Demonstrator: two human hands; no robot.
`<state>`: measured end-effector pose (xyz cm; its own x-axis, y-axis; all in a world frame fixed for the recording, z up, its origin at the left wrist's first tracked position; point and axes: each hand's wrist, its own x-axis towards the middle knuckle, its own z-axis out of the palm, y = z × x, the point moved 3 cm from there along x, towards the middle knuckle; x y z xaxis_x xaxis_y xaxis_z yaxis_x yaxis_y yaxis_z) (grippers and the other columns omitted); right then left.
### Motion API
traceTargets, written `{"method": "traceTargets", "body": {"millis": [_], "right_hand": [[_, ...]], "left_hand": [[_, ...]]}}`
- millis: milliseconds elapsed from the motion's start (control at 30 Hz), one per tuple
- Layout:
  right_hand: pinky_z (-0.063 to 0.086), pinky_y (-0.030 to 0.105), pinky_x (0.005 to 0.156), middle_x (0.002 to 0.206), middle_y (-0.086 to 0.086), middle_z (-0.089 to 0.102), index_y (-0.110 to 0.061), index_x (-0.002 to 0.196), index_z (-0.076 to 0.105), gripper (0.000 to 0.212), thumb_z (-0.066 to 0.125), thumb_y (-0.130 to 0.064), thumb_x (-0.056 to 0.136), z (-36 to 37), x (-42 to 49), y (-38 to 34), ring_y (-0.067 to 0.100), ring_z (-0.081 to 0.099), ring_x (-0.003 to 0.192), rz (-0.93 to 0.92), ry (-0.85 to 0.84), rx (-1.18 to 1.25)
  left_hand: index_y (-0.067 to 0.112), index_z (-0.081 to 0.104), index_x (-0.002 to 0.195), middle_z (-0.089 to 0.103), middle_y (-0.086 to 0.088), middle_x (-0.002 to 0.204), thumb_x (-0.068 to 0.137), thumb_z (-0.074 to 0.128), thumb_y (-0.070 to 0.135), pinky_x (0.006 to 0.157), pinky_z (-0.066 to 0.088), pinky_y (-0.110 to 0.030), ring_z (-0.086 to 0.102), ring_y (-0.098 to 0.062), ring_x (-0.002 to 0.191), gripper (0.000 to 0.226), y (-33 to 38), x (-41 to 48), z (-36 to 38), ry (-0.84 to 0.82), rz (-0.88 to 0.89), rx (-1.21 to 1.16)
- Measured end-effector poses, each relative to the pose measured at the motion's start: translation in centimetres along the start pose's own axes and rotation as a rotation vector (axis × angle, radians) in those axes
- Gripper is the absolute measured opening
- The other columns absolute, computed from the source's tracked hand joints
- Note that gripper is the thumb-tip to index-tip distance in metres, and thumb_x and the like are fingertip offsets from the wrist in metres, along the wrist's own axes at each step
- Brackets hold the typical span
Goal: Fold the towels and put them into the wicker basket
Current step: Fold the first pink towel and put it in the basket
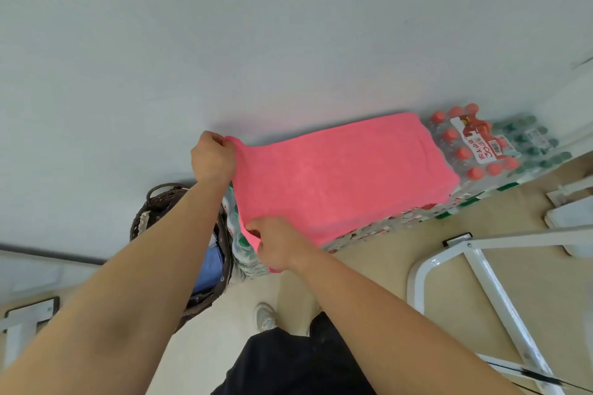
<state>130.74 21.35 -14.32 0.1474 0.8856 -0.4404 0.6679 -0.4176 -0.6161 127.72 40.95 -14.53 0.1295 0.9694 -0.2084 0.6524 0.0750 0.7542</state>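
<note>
A pink towel (337, 176) lies spread flat on top of a row of wrapped bottle packs (481, 144) that stands against a pale wall (256, 26). The towel covers most of the packs. Only the red-capped and green-capped bottles at the right end of the packs show.

Both hands hold the towel at the left end of the packs. The left hand (211, 159) pinches the towel's far corner, on the wall side of the packs, with fingers curled round the cloth. The right hand (277, 242) grips the near corner, at the front edge of the packs, and the cloth bunches in its fist. The towel's short edge runs raised between the two hands.

A dark wicker basket (141, 218) stands just left of the packs, under the left forearm, with a blue cloth (210, 266) inside. A white metal frame (481, 269) stands in front of the packs, to the right.
</note>
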Motion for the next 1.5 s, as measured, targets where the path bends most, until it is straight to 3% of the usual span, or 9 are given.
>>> {"method": "traceTargets", "body": {"millis": [100,233,567,733,967,1067,1200,1367,1500], "right_hand": [[0.039,0.031,0.063,0.083,0.011,0.061,-0.006,0.088,0.060,0.019,0.055,0.010,0.080,-1.2,-0.5,-0.1,0.028,0.053,0.075,-0.034,-0.033,0.040],[0.051,0.035,0.091,0.117,0.013,0.068,-0.008,0.127,0.063,0.045,0.064,0.003,0.083,-4.3,-1.8,1.4,0.027,0.063,0.103,-0.005,-0.019,0.081],[0.035,0.026,0.060,0.075,-0.006,0.060,-0.018,0.091,0.067,0.011,0.058,-0.016,0.094,-14.8,-10.8,13.5,0.020,0.056,0.076,0.330,0.477,0.244],[0.050,0.035,0.074,0.086,0.000,0.065,-0.019,0.094,0.064,0.015,0.052,-0.028,0.097,-17.9,-13.1,19.4,0.025,0.061,0.084,0.435,0.600,0.247],[0.035,0.027,0.060,0.073,-0.010,0.056,-0.016,0.085,0.065,0.018,0.068,-0.033,0.090,-21.4,-14.2,25.9,0.008,0.051,0.067,0.422,0.675,0.292],[0.036,0.027,0.062,0.071,-0.006,0.056,-0.014,0.085,0.067,0.004,0.069,-0.017,0.087,-22.5,-14.6,28.6,0.011,0.050,0.067,0.372,0.571,0.309],[0.039,0.016,0.056,0.079,-0.002,0.058,-0.022,0.081,0.063,0.019,0.059,-0.005,0.090,-23.6,-14.7,32.3,0.018,0.054,0.075,0.354,0.450,0.303],[0.059,0.045,0.079,0.088,-0.010,0.058,-0.013,0.114,0.067,0.025,0.063,-0.006,0.090,-24.3,-14.5,36.2,0.025,0.065,0.087,0.417,0.510,0.444],[0.048,0.030,0.084,0.090,-0.008,0.061,-0.014,0.110,0.070,0.024,0.068,-0.008,0.088,-24.7,-13.9,38.6,0.018,0.061,0.090,0.475,0.560,0.441]], "left_hand": [[0.016,0.060,0.098,0.065,-0.003,0.084,0.088,0.056,0.027,0.075,0.055,-0.039,0.065,-0.029,0.078,0.015,2.8,-1.3,0.6,-0.003,0.116,-0.033],[0.020,0.051,0.105,0.062,-0.012,0.076,0.091,0.047,0.018,0.061,0.049,-0.040,0.058,-0.034,0.068,0.016,6.8,-3.3,2.5,-0.048,0.357,0.135],[0.029,0.061,0.084,0.067,-0.006,0.068,0.080,0.040,0.024,0.071,0.057,-0.040,0.066,-0.030,0.067,0.023,15.9,-6.5,10.2,-0.226,0.503,0.130],[0.024,0.067,0.082,0.069,-0.005,0.068,0.076,0.042,0.025,0.071,0.058,-0.038,0.068,-0.028,0.067,0.025,20.3,-7.4,14.6,-0.261,0.529,0.130],[0.017,0.069,0.104,0.070,-0.006,0.103,0.081,0.055,0.016,0.084,0.052,-0.031,0.065,-0.026,0.097,0.028,24.2,-8.7,20.4,-0.274,0.497,0.252],[0.018,0.068,0.103,0.071,-0.004,0.101,0.080,0.058,0.013,0.081,0.049,-0.029,0.063,-0.025,0.098,0.026,24.4,-8.8,22.8,-0.299,0.530,0.304],[0.021,0.069,0.093,0.073,-0.005,0.092,0.082,0.065,0.020,0.080,0.052,-0.033,0.065,-0.029,0.091,0.012,25.1,-9.0,25.9,-0.277,0.552,0.323],[0.021,0.069,0.100,0.073,-0.006,0.093,0.086,0.060,0.020,0.078,0.053,-0.035,0.065,-0.030,0.090,0.017,26.7,-9.7,29.2,-0.239,0.590,0.342],[0.018,0.069,0.105,0.072,-0.010,0.099,0.090,0.056,0.020,0.081,0.054,-0.041,0.066,-0.034,0.092,0.020,27.4,-9.8,31.8,-0.251,0.629,0.392]]}}
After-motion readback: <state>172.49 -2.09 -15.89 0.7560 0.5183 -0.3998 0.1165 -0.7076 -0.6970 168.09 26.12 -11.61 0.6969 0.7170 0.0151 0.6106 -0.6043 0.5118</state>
